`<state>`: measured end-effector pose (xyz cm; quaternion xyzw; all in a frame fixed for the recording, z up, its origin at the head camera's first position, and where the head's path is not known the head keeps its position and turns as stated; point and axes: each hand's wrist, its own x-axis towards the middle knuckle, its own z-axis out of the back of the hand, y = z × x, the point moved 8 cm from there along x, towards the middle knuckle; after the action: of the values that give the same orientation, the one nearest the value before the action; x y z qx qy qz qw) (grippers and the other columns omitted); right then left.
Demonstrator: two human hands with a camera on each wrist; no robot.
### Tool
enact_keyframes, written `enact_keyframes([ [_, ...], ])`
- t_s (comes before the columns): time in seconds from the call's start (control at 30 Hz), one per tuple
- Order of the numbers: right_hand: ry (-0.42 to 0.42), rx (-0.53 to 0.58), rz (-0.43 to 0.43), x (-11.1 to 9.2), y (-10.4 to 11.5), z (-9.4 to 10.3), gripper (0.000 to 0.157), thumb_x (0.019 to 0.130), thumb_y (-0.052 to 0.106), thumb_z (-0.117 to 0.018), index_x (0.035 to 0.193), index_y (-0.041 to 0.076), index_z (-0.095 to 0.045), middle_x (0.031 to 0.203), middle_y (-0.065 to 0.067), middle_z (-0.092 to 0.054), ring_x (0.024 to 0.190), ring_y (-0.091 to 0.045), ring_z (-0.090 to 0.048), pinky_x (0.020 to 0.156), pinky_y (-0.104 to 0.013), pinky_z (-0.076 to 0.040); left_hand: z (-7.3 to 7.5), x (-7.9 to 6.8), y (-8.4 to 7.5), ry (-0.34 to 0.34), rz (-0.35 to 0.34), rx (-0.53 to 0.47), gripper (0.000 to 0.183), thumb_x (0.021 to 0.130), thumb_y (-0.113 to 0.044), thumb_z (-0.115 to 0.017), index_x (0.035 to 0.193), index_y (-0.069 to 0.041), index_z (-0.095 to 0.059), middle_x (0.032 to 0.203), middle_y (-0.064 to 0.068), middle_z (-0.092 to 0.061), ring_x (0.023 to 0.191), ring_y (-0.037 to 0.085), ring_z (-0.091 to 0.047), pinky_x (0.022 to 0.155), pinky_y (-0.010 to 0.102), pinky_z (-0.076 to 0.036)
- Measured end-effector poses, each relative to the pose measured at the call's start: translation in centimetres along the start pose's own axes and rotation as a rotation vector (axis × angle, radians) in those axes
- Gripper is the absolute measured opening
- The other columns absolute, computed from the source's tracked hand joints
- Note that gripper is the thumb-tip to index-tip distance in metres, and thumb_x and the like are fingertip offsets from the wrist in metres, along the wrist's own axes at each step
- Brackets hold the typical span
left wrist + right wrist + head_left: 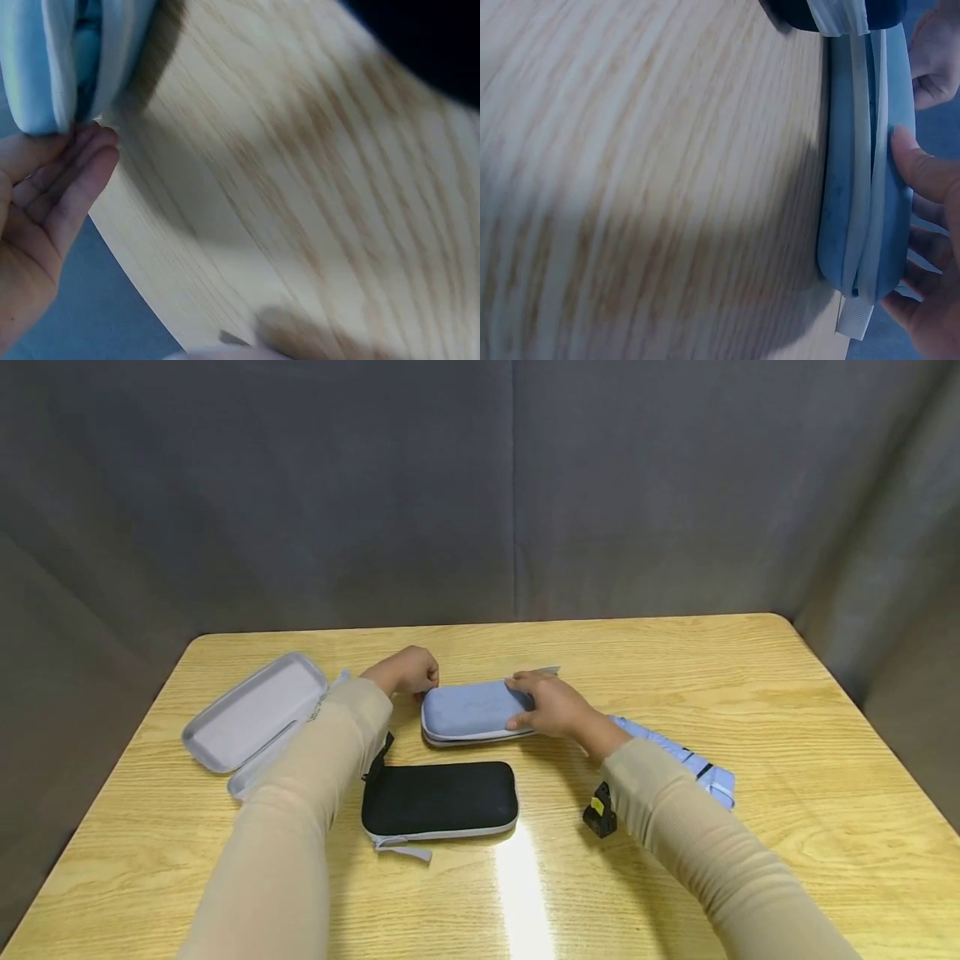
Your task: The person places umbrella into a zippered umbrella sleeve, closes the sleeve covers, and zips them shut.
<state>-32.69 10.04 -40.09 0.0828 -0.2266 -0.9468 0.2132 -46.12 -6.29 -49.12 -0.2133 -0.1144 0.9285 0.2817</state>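
Note:
A blue pencil case (468,710) lies near the middle of the table, with a dark gap between the pale zipper tapes (870,187) on its side. My left hand (415,670) is at its left end; in the left wrist view the thumb and fingers (94,161) pinch the case's end corner. With my right hand (551,703) I grip the right end, thumb on the near edge and fingers spread over the top. A pale ribbon tab (855,319) sticks out at that end.
A black case (440,797) with a ribbon pull lies in front of the blue one. At left is an opened grey hard case (255,714), partly behind my left sleeve. A folded blue umbrella-like bundle (720,785) and a small black-and-yellow object (600,810) lie by my right forearm.

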Motion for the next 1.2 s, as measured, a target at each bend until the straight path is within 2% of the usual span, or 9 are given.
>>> enact_keyframes([
  [0.1, -0.019, -0.024, -0.015, 0.0, -0.2, 0.1, 0.066, 0.073, 0.033, -0.067, 0.128, 0.005, -0.041, 0.132, -0.014, -0.035, 0.122, -0.032, -0.026, 0.097, -0.043, -0.023, 2.0, -4.1, -2.7, 0.029, 0.077, -0.036, 0.025, 0.085, -0.004, -0.049, 0.060, -0.004, -0.054, 0.065, 0.007, -0.062, 0.059, 0.018, -0.060, 0.063, 0.030, -0.046],
  [0.13, -0.024, -0.035, -0.021, -0.1, -0.3, 0.2, 0.066, 0.073, 0.034, -0.066, 0.128, 0.005, -0.041, 0.132, -0.014, -0.035, 0.122, -0.032, -0.026, 0.096, -0.044, -0.024, 1.8, -3.7, -2.1, 0.013, 0.042, -0.074, 0.028, 0.084, -0.008, -0.050, 0.056, -0.007, -0.052, 0.060, 0.003, -0.061, 0.054, 0.014, -0.058, 0.059, 0.027, -0.045],
  [0.33, -0.048, -0.107, -0.052, -0.1, -0.8, 0.3, 0.067, 0.076, 0.041, -0.062, 0.129, 0.006, -0.041, 0.132, -0.013, -0.036, 0.121, -0.031, -0.027, 0.094, -0.046, -0.027, 3.8, -7.0, -4.4, -0.062, -0.005, -0.097, 0.028, 0.080, -0.007, -0.051, 0.052, -0.010, -0.056, 0.054, 0.001, -0.058, 0.050, 0.013, -0.054, 0.061, 0.025, -0.043],
  [0.37, -0.051, -0.115, -0.057, -0.1, -0.9, 0.3, 0.067, 0.076, 0.041, -0.061, 0.129, 0.006, -0.040, 0.132, -0.013, -0.036, 0.121, -0.031, -0.027, 0.094, -0.046, -0.027, 4.2, -7.9, -5.3, -0.066, 0.040, -0.074, 0.029, 0.081, -0.004, -0.050, 0.052, -0.007, -0.055, 0.057, 0.005, -0.060, 0.052, 0.015, -0.054, 0.064, 0.027, -0.044],
  [0.5, -0.054, -0.128, -0.075, -0.2, -1.0, 0.3, 0.066, 0.077, 0.042, -0.060, 0.129, 0.007, -0.040, 0.132, -0.014, -0.035, 0.121, -0.032, -0.027, 0.092, -0.047, -0.028, 4.5, -9.2, -6.3, -0.120, 0.030, -0.091, 0.035, 0.082, -0.002, -0.048, 0.048, -0.011, -0.044, 0.061, 0.009, -0.061, 0.049, 0.013, -0.049, 0.058, 0.024, -0.039],
  [0.7, -0.077, -0.141, -0.083, -0.2, -0.9, 0.2, 0.066, 0.077, 0.043, -0.060, 0.129, 0.006, -0.040, 0.131, -0.015, -0.036, 0.120, -0.035, -0.028, 0.091, -0.049, -0.029, 4.3, -9.9, -6.5, -0.133, 0.039, -0.094, 0.036, 0.082, -0.002, -0.049, 0.048, -0.010, -0.042, 0.058, 0.009, -0.058, 0.047, 0.010, -0.042, 0.060, 0.024, -0.037],
  [0.9, -0.103, -0.161, -0.100, -0.2, -0.8, 0.1, 0.067, 0.078, 0.046, -0.057, 0.129, 0.008, -0.040, 0.130, -0.015, -0.037, 0.118, -0.035, -0.031, 0.085, -0.049, -0.035, 4.1, -10.6, -6.7, -0.149, 0.031, -0.093, 0.028, 0.083, -0.003, -0.048, 0.056, -0.002, -0.054, 0.060, 0.008, -0.060, 0.051, 0.014, -0.052, 0.068, 0.028, -0.042],
  [1.07, -0.116, -0.187, -0.131, -0.1, -0.9, 0.3, 0.066, 0.078, 0.048, -0.056, 0.128, 0.008, -0.041, 0.129, -0.013, -0.039, 0.115, -0.035, -0.034, 0.079, -0.048, -0.039, 4.0, -10.8, -6.8, -0.174, 0.022, -0.142, 0.021, 0.084, -0.004, -0.048, 0.068, 0.002, -0.059, 0.065, 0.009, -0.062, 0.056, 0.015, -0.056, 0.064, 0.026, -0.045],
  [1.2, -0.117, -0.223, -0.151, 0.1, -0.9, 0.4, 0.067, 0.078, 0.050, -0.054, 0.127, 0.007, -0.043, 0.127, -0.014, -0.041, 0.111, -0.034, -0.037, 0.076, -0.048, -0.041, 4.0, -10.9, -7.1, -0.200, 0.013, -0.174, 0.020, 0.084, -0.003, -0.049, 0.068, 0.003, -0.061, 0.064, 0.009, -0.061, 0.054, 0.014, -0.054, 0.059, 0.024, -0.045],
])
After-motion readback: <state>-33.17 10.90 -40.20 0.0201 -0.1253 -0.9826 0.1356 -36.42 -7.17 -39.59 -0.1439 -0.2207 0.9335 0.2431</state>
